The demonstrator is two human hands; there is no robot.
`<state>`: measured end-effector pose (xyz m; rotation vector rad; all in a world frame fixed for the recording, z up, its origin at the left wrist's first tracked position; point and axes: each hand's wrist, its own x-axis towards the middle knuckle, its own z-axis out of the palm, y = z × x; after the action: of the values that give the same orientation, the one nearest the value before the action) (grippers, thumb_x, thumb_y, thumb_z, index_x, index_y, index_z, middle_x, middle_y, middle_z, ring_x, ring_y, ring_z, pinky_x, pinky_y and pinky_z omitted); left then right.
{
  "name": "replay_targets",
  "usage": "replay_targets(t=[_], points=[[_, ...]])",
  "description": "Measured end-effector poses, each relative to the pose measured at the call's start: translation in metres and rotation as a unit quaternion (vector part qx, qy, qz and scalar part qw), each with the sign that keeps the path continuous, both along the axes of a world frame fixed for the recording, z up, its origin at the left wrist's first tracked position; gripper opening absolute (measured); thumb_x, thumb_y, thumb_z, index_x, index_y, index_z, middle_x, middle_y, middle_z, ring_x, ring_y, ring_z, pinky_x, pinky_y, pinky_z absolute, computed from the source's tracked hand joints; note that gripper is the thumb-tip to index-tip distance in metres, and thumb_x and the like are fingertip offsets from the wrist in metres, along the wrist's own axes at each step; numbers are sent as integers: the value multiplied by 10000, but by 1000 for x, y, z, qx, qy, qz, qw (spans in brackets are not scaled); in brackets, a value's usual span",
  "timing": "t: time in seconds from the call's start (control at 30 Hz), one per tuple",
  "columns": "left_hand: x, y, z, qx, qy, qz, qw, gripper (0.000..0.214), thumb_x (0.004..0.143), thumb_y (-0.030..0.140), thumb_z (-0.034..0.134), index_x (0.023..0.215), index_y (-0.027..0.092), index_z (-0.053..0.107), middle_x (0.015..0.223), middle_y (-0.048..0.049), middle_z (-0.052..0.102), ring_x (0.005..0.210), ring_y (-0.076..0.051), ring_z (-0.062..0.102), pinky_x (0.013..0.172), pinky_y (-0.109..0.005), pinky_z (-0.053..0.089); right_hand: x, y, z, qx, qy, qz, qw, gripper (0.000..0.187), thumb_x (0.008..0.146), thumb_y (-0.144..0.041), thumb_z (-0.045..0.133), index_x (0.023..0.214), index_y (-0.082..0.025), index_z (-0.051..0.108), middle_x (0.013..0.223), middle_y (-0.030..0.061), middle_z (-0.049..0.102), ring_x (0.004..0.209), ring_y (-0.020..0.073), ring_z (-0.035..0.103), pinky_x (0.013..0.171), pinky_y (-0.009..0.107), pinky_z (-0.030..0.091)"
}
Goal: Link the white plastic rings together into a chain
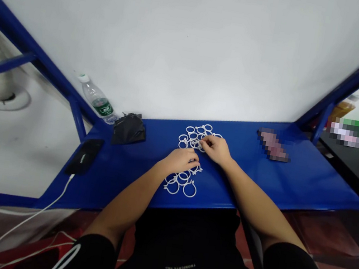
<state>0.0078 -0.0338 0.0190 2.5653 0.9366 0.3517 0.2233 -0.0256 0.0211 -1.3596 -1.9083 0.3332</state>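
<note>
Several white plastic rings (196, 135) lie spread on the blue table (261, 180), and a second cluster of white rings (182, 184) sits nearer to me. My left hand (181, 158) rests palm down between the two groups, fingers curled on a ring at its tips. My right hand (217, 149) is at the right edge of the far group, its fingertips pinched on one ring there.
A water bottle (98, 99) lies at the back left beside a crumpled black bag (128, 128). A black phone (84, 156) with a white cable (30, 220) sits at the left edge. A blurred flat object (273, 144) lies at the right. Blue frame bars rise on both sides.
</note>
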Motion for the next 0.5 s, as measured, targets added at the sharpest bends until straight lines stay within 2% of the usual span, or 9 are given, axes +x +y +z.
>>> replay_targets(t=[0.13,0.4,0.5], points=[[-2,5,-2,10,-3,13,1000,209,1035,333,607,961,229,772,991,-41,735,874,-191,699,819,-328,562,0,0,0,1,1,29,1000,178,947,-320,649,847,-213,748,767,18,757,651,155,633,641,273,426],[-1,3,-1,49,-43,37,997,240,1066,312,548,986,225,757,980,-40,721,857,-190,693,795,-311,547,2,2,-2,11,6,28,1000,179,954,-318,646,851,-213,749,746,15,748,647,155,628,633,273,426],[-3,1,4,36,-44,38,998,222,1048,367,590,984,227,749,1003,-36,711,832,-182,683,788,-318,543,2,2,-2,6,5,28,1000,173,951,-317,650,861,-211,752,739,14,743,642,154,628,634,274,422]])
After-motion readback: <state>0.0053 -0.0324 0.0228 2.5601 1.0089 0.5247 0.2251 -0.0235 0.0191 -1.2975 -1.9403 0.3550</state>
